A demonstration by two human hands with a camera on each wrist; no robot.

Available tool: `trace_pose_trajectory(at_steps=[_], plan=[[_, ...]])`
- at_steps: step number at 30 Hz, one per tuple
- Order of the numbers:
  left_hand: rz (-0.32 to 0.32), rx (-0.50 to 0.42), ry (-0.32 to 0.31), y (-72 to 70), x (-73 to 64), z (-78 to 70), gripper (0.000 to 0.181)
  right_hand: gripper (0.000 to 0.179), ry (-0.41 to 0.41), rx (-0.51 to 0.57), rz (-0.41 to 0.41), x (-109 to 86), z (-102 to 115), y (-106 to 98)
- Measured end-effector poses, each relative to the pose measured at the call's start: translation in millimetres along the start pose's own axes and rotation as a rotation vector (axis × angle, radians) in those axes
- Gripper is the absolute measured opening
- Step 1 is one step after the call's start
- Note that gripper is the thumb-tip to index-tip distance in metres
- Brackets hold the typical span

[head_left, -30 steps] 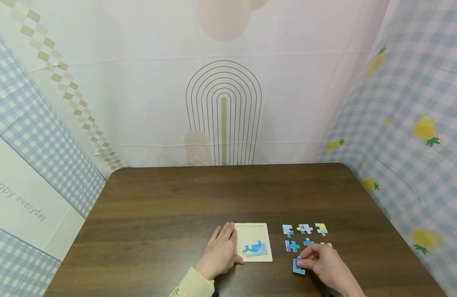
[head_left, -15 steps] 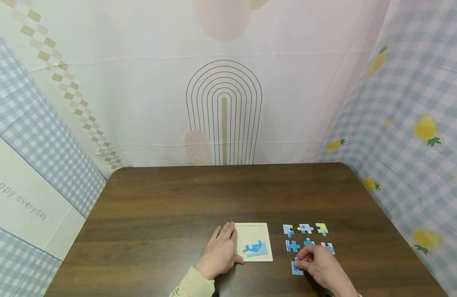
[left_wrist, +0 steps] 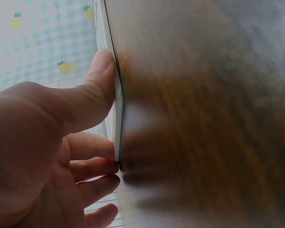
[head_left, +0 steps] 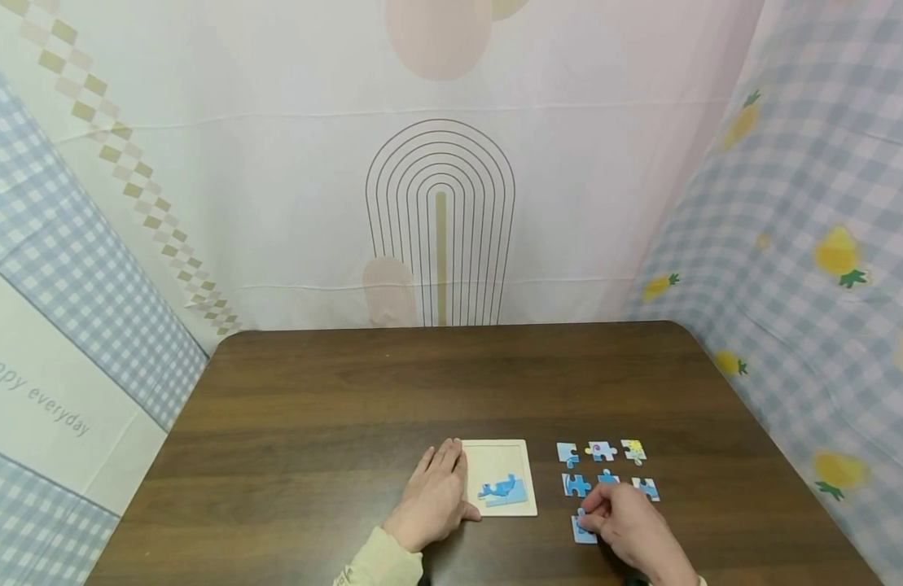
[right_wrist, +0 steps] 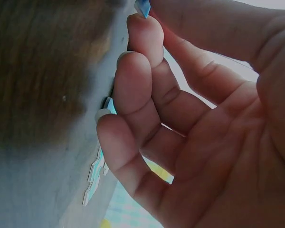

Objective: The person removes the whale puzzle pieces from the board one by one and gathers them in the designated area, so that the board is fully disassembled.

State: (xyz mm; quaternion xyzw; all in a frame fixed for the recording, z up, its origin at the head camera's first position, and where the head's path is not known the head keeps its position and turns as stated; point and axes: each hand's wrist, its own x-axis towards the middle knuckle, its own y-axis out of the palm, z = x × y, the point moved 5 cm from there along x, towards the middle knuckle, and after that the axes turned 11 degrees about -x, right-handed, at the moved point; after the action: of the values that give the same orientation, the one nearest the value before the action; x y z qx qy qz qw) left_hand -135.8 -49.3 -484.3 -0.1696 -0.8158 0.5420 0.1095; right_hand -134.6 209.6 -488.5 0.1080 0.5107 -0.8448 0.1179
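Observation:
My left hand point(head_left: 434, 496) lies along the left edge of a pale wooden puzzle tray point(head_left: 532, 488), fingers extended toward the far side and thumb by its near corner. Joined blue puzzle pieces point(head_left: 508, 491) sit in the lower right of that tray. In the left wrist view, thumb and fingertips touch the tray's edge point(left_wrist: 118, 118). To the right, my right hand point(head_left: 630, 521) pinches a blue puzzle piece point(head_left: 583, 534) between thumb and fingers, low over the table. Only a blue tip of this piece point(right_wrist: 143, 8) shows in the right wrist view.
Loose pieces lie in rows beyond the right hand: one with a pink swirl point(head_left: 601, 451), one with a yellow sun point(head_left: 633, 451), and several blue ones point(head_left: 576, 485). The right hand partly covers one. The brown table point(head_left: 334, 399) meets a patterned cloth point(head_left: 297, 244) behind.
The right hand has shifted slightly left with the blue puzzle piece, which has turned a little straighter. A loose piece right of the hand has come into fuller view. My left hand stays put.

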Motion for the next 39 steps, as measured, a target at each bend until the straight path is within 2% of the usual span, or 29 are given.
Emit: trace_pose_trajectory(at_steps=[16,28,34,39], plan=[[0.017,-0.012,-0.019,1.5,0.8,1.1,0.081,0.014,-0.031,-0.114,-0.040,0.5,-1,1],[0.016,-0.008,-0.017,1.3,0.6,1.0,0.080,0.017,-0.008,-0.167,-0.043,-0.4,-1,0],[0.015,-0.007,-0.019,0.1,0.8,1.1,0.080,0.021,-0.055,-0.209,-0.111,-1.7,6,-4],[0.029,-0.017,-0.023,0.5,1.1,2.0,0.080,0.019,-0.116,-0.134,-0.167,-1.8,16,-11]])
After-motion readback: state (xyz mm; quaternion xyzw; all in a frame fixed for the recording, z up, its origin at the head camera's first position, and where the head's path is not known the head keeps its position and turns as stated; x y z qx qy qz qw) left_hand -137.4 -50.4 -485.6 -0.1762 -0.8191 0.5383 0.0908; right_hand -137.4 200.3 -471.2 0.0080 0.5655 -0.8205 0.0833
